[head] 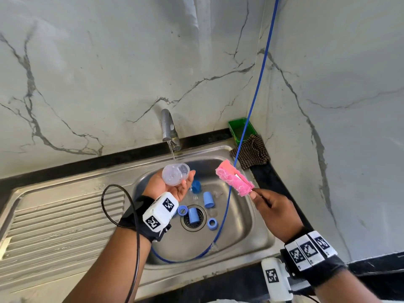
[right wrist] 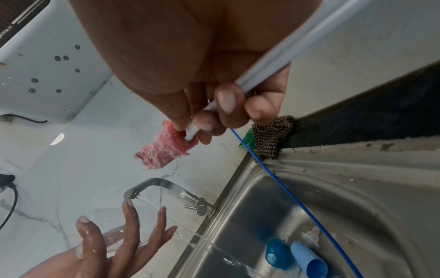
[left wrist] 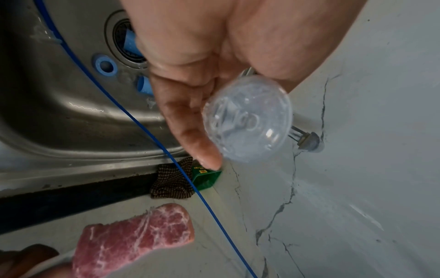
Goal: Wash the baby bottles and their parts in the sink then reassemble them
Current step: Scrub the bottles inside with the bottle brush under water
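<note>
Under the running tap (head: 169, 130), the left hand (head: 169, 186) lies palm up over the sink (head: 258, 228) with the clear bottle (head: 175, 174) resting across its palm and fingers. Its fingers are straight and spread apart, wet and soapy in the right wrist view, so the bottle is carried rather than clamped. The bottle lies on its side: its round base faces the head camera and its long axis runs away toward the tap, where a thin stream of water (head: 172, 154) meets its far end. In the left wrist view the base shows as a clear disc, and the mouth is hidden behind it.

To the right, the right hand (head: 273, 209) is curled tightly round the white handle (right wrist: 281, 56) of the bottle brush, thumb and fingers pinching it near the head. The pink sponge head (head: 235, 178) points up and to the left, toward the bottle but apart from it, with its long axis slanting across the right rim of the sink.

Down in the basin lie 2 blue caps (head: 208, 199) on their sides, 1 near the drain (head: 193, 219) and 1 over it, 2 blue rings (head: 212, 224) beside the drain and another blue part (head: 196, 186) just past the left fingertips. A thin blue tube (head: 258, 84) drops from above into the basin and loops along its front wall. A checked cloth (head: 251, 153) and a green tub (head: 240, 129) sit at the back right corner.
</note>
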Available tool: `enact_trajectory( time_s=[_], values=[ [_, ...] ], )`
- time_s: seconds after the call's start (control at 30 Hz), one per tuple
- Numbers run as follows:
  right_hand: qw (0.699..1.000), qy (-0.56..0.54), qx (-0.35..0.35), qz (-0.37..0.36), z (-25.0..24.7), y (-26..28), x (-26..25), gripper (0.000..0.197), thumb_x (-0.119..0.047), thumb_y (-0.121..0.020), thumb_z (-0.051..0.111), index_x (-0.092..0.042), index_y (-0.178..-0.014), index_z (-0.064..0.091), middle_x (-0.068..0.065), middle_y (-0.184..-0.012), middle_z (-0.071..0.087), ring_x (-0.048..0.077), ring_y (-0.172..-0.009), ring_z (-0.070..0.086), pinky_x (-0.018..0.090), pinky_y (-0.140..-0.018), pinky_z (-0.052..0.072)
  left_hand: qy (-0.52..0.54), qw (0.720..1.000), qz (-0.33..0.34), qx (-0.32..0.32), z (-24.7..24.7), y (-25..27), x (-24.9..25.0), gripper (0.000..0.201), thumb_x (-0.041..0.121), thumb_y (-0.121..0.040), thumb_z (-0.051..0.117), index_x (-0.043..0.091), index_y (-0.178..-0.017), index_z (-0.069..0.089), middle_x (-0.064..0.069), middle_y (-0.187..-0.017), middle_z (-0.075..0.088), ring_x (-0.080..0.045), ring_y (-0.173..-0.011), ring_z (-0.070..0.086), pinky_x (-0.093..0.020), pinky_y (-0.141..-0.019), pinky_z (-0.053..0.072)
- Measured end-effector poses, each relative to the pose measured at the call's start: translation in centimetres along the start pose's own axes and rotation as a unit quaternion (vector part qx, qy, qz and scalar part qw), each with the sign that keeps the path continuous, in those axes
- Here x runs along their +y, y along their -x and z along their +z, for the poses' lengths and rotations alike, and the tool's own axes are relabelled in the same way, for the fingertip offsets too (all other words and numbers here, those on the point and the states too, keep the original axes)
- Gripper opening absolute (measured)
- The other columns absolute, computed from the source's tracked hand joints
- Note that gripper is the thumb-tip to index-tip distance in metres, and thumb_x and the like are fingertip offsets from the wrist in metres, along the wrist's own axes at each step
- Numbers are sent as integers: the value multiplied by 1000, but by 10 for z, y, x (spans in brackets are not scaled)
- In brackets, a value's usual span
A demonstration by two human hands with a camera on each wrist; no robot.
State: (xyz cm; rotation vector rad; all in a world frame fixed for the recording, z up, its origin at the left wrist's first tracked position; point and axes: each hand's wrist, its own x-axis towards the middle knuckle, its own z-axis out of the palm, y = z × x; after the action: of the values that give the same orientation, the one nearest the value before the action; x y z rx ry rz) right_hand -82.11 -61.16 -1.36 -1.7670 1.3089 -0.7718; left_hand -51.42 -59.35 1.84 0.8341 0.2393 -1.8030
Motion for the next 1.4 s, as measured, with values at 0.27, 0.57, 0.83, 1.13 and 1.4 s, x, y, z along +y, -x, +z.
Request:
enact_trajectory(
  time_s=[0.27, 0.57, 0.83, 1.13, 1.4],
  values=[
    [999, 10, -38, -26, 13, -24, -2, 16, -34, -98, 60, -30, -102, 76, -17, -67, 64, -1, -63, 55, 14, -63, 43, -145, 984, 61, 87, -13, 18, -18, 35, 28, -86, 60, 3, -109, 58, -22, -85, 66, -28, -77, 60, -31, -61, 52],
    [990, 15, -122, -72, 64, -41, -28, 15, -32, -100, 59, -42, -98, 70, -22, -63, 61, -2, -61, 56, 24, -64, 43, -744, 587, 137, 289, -85, 51, -12, 64, 56, -69, 76, 16, -117, 63, 0, -115, 67, -21, -110, 63, -23, -83, 42],
    [978, 24, -190, -87, 131, -38, -61, 16, -33, -99, 58, -39, -96, 72, 1, -71, 69, 17, -69, 63, 26, -66, 48, -725, 542, 238, 352, -165, 119, 13, 57, 30, -75, 84, 21, -126, 59, -5, -120, 52, -24, -108, 59, -30, -94, 46],
    [970, 34, -222, -95, 224, -20, -93, 15, -31, -99, 59, -35, -102, 74, -11, -61, 63, 9, -56, 55, 31, -63, 45, -820, 336, 175, 430, -257, 226, 68, 72, 24, -79, 80, 29, -141, 43, 4, -132, 55, -19, -131, 49, -44, -126, 6],
    [971, 46, -212, -97, 267, 0, -112, 14, -33, -98, 60, -39, -103, 71, -29, -64, 61, -3, -62, 57, 23, -63, 40, -869, 240, 81, 425, -297, 247, 75, 98, 22, -82, 74, 28, -158, 13, 5, -134, 54, -21, -132, 46, -47, -123, -10]
  ],
)
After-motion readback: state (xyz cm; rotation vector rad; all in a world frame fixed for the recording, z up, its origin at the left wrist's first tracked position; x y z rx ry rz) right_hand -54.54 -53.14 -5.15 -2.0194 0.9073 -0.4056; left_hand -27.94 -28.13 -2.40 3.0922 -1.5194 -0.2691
